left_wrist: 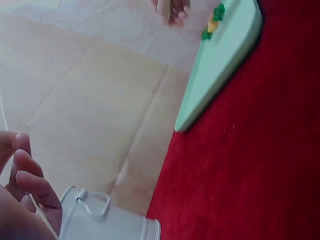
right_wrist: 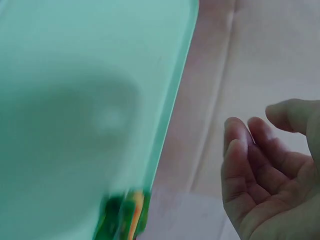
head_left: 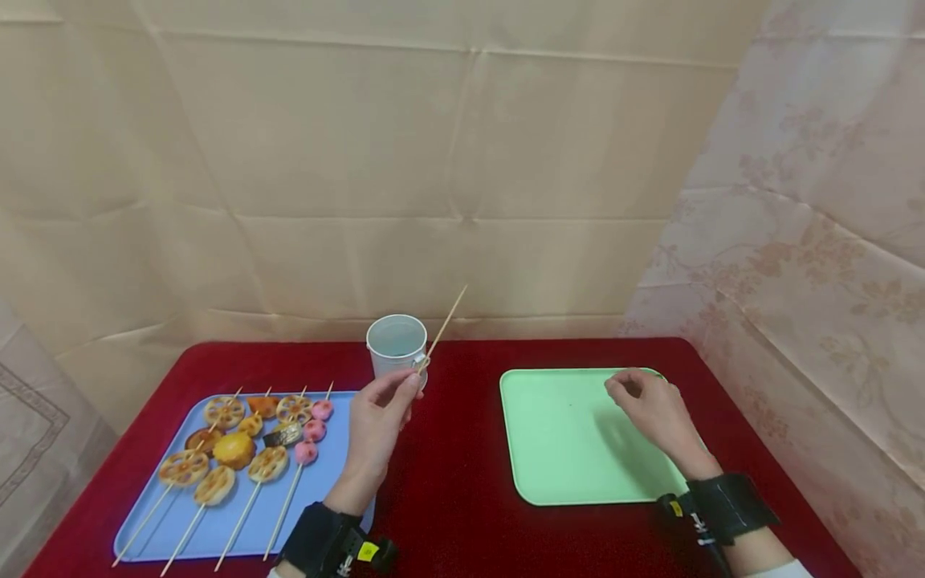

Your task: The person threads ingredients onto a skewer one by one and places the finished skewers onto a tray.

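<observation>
My left hand (head_left: 381, 413) pinches a thin bamboo skewer (head_left: 448, 319) between thumb and fingertips. The skewer is bare along its upper part and slants up to the right, in front of a white metal bucket (head_left: 393, 341). My right hand (head_left: 654, 409) is raised over the far right of a green tray (head_left: 556, 449), its fingers loosely bent. In the right wrist view its thumb and fingertips stand apart with nothing between them. A green and yellow food piece (right_wrist: 122, 215) lies at that tray's edge, mostly hidden behind the right hand in the head view.
To the left, a blue tray (head_left: 325, 514) bears several loaded skewers of lotus root slices (head_left: 184, 467), yellow and brown pieces, and pink balls (head_left: 314, 430). A red cloth (head_left: 448, 498) covers the table. Beige curtains (head_left: 462, 160) hang close behind, with a patterned one at the right.
</observation>
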The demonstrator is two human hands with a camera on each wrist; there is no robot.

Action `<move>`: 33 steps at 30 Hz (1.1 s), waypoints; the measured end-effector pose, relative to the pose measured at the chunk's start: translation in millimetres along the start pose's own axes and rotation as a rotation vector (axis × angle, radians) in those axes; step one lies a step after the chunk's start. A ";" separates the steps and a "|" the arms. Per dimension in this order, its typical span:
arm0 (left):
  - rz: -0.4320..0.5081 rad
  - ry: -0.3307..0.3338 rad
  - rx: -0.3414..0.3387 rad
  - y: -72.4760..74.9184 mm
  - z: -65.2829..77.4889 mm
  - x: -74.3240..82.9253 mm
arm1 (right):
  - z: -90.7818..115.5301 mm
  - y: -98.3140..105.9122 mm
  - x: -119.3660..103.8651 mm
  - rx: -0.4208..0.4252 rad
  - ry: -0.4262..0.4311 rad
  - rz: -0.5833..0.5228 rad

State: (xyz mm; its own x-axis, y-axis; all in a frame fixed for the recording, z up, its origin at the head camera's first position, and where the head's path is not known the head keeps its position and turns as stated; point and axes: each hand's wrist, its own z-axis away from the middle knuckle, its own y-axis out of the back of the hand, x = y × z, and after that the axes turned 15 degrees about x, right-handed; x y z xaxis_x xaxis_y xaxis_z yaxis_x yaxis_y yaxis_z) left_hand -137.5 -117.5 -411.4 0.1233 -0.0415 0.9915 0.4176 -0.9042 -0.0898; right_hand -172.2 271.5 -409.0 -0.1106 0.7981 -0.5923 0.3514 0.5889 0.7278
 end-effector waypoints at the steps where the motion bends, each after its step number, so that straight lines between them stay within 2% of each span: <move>1: -0.032 -0.004 -0.004 1.6 -0.9 -0.2 | -1.5 3.9 5.6 -0.001 -0.004 0.016; 5: -0.138 -0.032 -0.023 6.5 -4.1 -1.5 | -5.1 16.5 26.1 0.001 -0.008 0.079; 10: -0.215 -0.046 -0.037 11.5 -6.3 -3.9 | -7.5 27.2 48.5 0.013 0.010 0.146; 15: -0.254 -0.041 -0.036 15.2 -7.9 -6.6 | -9.3 33.3 68.3 -0.029 0.016 0.215; 18: -0.312 -0.055 -0.022 15.9 -8.4 -7.6 | -10.7 35.8 78.4 -0.058 0.015 0.256; 24: -0.430 -0.084 -0.019 18.7 -9.2 -10.2 | -10.9 33.6 89.0 -0.115 -0.020 0.297; 33: -0.483 -0.129 -0.063 24.5 -10.7 -11.4 | -10.6 31.0 94.5 -0.152 -0.054 0.314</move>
State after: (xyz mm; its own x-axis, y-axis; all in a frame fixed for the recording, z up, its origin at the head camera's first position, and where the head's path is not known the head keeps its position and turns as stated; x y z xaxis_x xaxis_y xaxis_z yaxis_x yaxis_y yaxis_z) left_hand -138.2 -143.7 -423.9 0.0411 0.4372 0.8984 0.4002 -0.8311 0.3861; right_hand -181.5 366.5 -438.8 0.0312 0.9377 -0.3460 0.2176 0.3315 0.9180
